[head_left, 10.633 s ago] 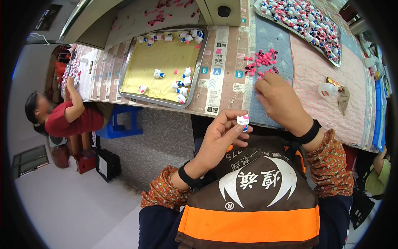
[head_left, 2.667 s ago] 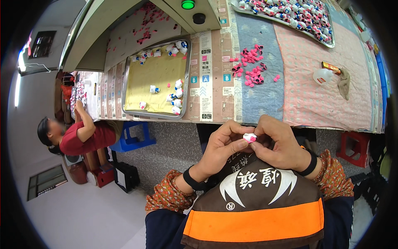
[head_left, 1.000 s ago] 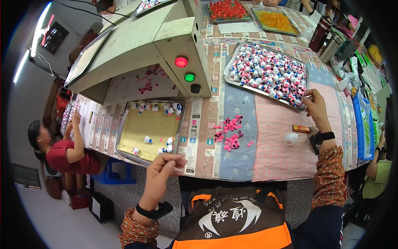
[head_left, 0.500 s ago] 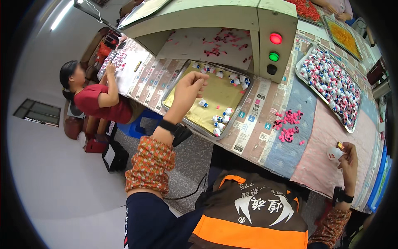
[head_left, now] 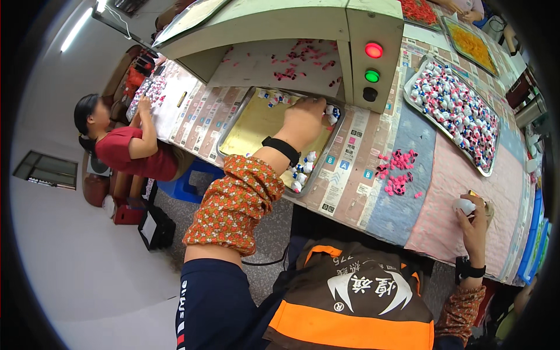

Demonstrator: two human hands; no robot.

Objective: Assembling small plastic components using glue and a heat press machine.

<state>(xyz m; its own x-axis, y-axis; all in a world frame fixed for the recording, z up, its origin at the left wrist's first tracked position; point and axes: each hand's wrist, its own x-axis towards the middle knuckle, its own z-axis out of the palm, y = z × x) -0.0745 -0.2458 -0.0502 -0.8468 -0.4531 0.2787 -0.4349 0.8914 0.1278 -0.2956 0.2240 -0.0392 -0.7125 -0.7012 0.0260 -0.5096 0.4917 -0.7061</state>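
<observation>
My left hand [head_left: 304, 119] reaches over a metal tray [head_left: 234, 123] lined with yellowish sheet, its fingers curled down at the far right corner; the fingertips and anything in them are hidden. Small white figure pieces with blue and pink parts [head_left: 300, 172] lie along the tray's right side, with others [head_left: 333, 112] beside my fingers. At the right, above a pink cloth, my right hand [head_left: 475, 226] grips a small rounded white bottle [head_left: 465, 205] with a yellowish bit at its top.
A machine housing [head_left: 373, 26] with red and green lights arches behind the tray. Loose pink pieces [head_left: 399, 172] lie on the blue cloth. A heaped tray of similar figures [head_left: 487, 170] stands at right. At the left, a person in red [head_left: 137, 149] works at the table.
My left hand has moved right and down onto the tray's far right corner. The right hand has shifted slightly left, still holding the white bottle. The view has shifted a little.
</observation>
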